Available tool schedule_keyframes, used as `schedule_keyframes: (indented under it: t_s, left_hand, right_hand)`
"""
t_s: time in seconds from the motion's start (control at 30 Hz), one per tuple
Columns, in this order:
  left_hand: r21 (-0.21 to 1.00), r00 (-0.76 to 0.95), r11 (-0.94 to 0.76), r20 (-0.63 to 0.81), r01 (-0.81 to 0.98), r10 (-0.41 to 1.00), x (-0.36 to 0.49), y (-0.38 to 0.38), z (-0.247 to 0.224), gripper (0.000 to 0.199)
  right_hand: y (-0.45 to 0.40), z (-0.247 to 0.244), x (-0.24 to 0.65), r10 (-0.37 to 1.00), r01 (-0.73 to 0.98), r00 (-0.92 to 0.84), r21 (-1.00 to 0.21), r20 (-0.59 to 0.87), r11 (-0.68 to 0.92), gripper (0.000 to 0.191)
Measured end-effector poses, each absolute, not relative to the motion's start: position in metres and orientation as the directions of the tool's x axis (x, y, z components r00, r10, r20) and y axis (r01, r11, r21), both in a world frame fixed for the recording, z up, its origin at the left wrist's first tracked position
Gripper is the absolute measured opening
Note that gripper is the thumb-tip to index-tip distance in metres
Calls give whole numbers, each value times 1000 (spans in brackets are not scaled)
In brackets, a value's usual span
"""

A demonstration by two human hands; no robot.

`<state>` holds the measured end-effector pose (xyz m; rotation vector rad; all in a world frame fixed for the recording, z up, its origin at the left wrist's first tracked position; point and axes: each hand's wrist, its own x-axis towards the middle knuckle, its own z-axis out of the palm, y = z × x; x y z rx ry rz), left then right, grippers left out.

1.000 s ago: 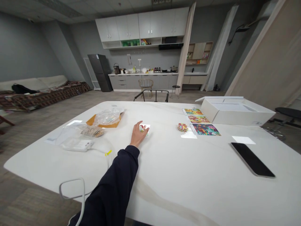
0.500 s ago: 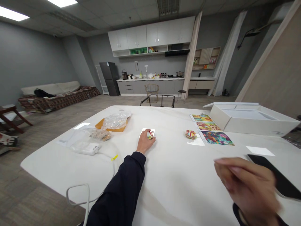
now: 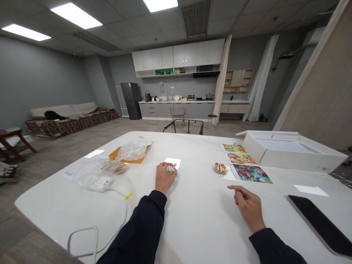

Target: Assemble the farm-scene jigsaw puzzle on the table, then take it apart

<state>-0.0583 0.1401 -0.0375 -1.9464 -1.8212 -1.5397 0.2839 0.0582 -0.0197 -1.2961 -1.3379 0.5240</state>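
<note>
My left hand (image 3: 165, 177) is on the white table, its thumb and fingers closed around a small stack of colourful pieces (image 3: 172, 168). Right of centre lies a second pile of colourful pieces (image 3: 220, 168), held by a band. Nearer to me than that pile, my right hand (image 3: 249, 205) hovers over the table with its index finger pointing left and the other fingers curled; nothing shows in it. Three colourful picture cards (image 3: 251, 173) lie in a column beyond it to the right.
A white open box (image 3: 291, 156) stands at the back right, a black phone (image 3: 319, 223) at the right. On the left are an orange envelope (image 3: 139, 160) under clear plastic, bagged pieces (image 3: 114, 167), a white power bank (image 3: 99, 184) and its cable (image 3: 125, 216).
My right hand has moved away from me and to the left, from the near right of the table. The view has tilted up slightly. My left hand stays at the small stack.
</note>
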Motion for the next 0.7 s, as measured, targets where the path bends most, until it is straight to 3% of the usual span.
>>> schedule_keyframes:
  t_s: [0.27, 0.4, 0.5, 0.57, 0.7]
  left_hand:
    - [532, -163, -356, 700, 768, 695, -57, 135, -21, 37]
    - [523, -34, -513, 722, 680, 691, -34, 111, -7, 38]
    - [589, 271, -637, 592, 498, 759, -4, 89, -8, 45]
    - [674, 400, -601, 454, 430, 796, 11, 80, -15, 53]
    - [777, 390, -488, 338, 397, 857, 21, 84, -32, 53]
  right_hand:
    - [63, -28, 286, 909, 298, 232, -915, 346, 272, 34]
    - [67, -35, 285, 924, 279, 201, -924, 324, 263, 36]
    - [70, -40, 285, 937, 281, 165, -925, 307, 254, 38]
    - [70, -42, 285, 944, 300, 132, -920, 301, 251, 38]
    - [69, -43, 280, 939, 482, 49, -831, 340, 276, 36]
